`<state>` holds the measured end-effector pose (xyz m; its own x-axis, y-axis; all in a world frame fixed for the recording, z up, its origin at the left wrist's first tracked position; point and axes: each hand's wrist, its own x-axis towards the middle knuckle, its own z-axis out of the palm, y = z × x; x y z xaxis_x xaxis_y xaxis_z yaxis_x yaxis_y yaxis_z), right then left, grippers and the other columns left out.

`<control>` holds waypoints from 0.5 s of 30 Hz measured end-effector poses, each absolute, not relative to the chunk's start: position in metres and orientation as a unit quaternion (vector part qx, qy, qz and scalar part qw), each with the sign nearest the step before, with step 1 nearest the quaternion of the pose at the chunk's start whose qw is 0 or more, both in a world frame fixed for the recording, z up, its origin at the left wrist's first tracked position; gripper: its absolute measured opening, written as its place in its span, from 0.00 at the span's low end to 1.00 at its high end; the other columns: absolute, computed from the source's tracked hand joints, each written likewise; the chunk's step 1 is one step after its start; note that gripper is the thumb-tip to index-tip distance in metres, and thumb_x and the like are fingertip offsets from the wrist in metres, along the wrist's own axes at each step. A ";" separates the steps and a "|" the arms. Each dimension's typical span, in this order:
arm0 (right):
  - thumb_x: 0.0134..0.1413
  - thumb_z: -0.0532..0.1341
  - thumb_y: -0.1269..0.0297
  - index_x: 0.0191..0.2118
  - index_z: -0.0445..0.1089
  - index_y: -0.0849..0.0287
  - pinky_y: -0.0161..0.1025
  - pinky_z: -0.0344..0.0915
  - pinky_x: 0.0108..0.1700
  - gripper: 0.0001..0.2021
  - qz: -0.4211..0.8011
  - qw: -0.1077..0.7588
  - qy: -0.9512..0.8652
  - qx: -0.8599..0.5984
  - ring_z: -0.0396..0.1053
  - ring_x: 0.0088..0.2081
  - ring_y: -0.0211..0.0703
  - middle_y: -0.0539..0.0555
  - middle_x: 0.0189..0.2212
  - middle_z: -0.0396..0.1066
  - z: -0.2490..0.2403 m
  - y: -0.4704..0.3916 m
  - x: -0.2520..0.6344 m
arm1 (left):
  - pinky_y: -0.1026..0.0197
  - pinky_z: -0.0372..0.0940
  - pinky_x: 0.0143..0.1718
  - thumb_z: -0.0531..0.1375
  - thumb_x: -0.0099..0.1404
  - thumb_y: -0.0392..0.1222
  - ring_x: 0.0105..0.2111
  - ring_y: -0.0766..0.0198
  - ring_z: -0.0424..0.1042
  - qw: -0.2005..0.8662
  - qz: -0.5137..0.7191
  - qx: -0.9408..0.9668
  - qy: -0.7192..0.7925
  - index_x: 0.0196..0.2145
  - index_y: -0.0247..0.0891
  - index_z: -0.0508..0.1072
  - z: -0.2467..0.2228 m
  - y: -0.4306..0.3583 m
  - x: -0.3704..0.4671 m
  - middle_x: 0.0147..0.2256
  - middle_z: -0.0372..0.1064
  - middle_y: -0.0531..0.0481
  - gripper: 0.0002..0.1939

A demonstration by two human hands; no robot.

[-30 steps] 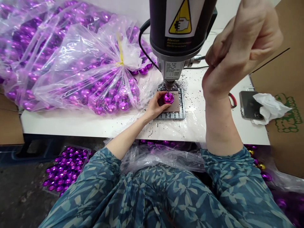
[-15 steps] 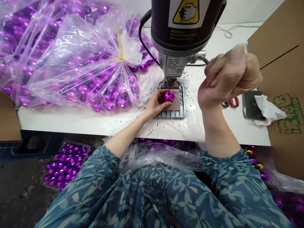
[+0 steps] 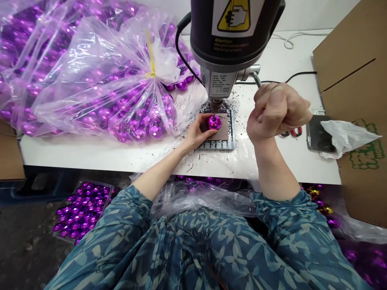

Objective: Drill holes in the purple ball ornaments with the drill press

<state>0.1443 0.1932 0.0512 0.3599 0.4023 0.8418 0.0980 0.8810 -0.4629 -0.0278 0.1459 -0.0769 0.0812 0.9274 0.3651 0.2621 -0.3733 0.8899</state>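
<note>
A shiny purple faceted ball (image 3: 215, 122) sits on a brown board (image 3: 222, 135) over the grey slotted base plate (image 3: 232, 139). My left hand (image 3: 198, 133) pinches the ball from its left side with thumb and fingers. Directly above hangs the drill press (image 3: 229, 36), its bit reaching down to the top of the ball. My right hand (image 3: 276, 108) is closed round the end of the metal feed lever (image 3: 256, 77) at the machine's right side; the fingers hide the lever's grip. Dark shavings lie scattered around the plate.
A tied clear bag of purple balls (image 3: 121, 96) covers the left of the white table (image 3: 75, 155). A phone (image 3: 317, 135), white tissue (image 3: 344, 137) and red-handled scissors (image 3: 296, 131) lie right, beside a cardboard box (image 3: 356, 92). Below left is a tray of purple balls (image 3: 84, 207).
My right hand has moved left and slightly down with the lever, towards the machine. My left hand still holds the ball under the bit. The view has shifted slightly.
</note>
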 end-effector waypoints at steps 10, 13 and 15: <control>0.67 0.56 0.71 0.21 0.44 0.59 0.32 0.41 0.28 0.25 0.157 0.817 -0.529 -0.169 0.48 0.18 0.23 0.44 0.14 0.47 0.132 0.175 0.128 | 0.44 0.75 0.61 0.74 0.66 0.53 0.57 0.50 0.79 0.320 0.498 0.640 0.491 0.59 0.43 0.69 -0.069 0.141 -0.024 0.56 0.78 0.40 0.31; 0.68 0.49 0.75 0.21 0.41 0.55 0.30 0.37 0.25 0.24 0.236 0.783 -0.537 -0.206 0.46 0.15 0.23 0.44 0.14 0.42 0.169 0.191 0.123 | 0.45 0.76 0.59 0.75 0.66 0.52 0.55 0.51 0.79 0.297 0.501 0.632 0.512 0.58 0.42 0.69 -0.064 0.138 -0.022 0.55 0.78 0.41 0.30; 0.69 0.45 0.76 0.23 0.38 0.53 0.29 0.38 0.23 0.23 0.270 0.731 -0.563 -0.276 0.41 0.17 0.22 0.44 0.17 0.37 0.180 0.205 0.124 | 0.46 0.76 0.58 0.73 0.68 0.53 0.55 0.52 0.79 0.263 0.518 0.626 0.520 0.59 0.42 0.69 -0.061 0.129 -0.020 0.56 0.77 0.41 0.29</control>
